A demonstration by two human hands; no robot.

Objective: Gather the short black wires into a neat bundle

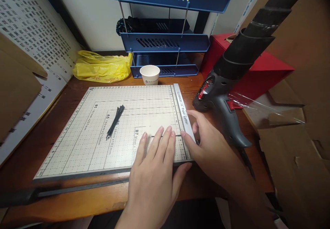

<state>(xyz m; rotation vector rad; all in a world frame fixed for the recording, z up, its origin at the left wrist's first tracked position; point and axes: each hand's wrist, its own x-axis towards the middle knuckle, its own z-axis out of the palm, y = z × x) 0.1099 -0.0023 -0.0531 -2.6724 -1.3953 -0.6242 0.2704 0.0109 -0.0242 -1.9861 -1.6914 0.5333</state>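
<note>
A white gridded paper cutter (74, 133) lies on the wooden desk, a metal ruler strip (183, 109) along its right edge. My left hand (154, 174) rests flat on the board near the B7 marking, fingers stretched out. Beneath its fingertips runs a thin dark strand (178, 136), reaching toward the ruler; most of it is hidden. At the ruler is my right hand (208, 143), thumb tip near the strand's end and index finger on the strip, with a gap between them. A small bundle of thin black wires (115, 122) with pale lower ends lies left of centre on the board.
The cutter's black-handled arm (19, 197) lies along the front. Behind stand a paper cup (150, 75), a yellow plastic bag (103, 67) and blue tray shelves (165, 43). A grey heat gun (227, 95), red box (268, 62) and cardboard (291, 153) occupy the right.
</note>
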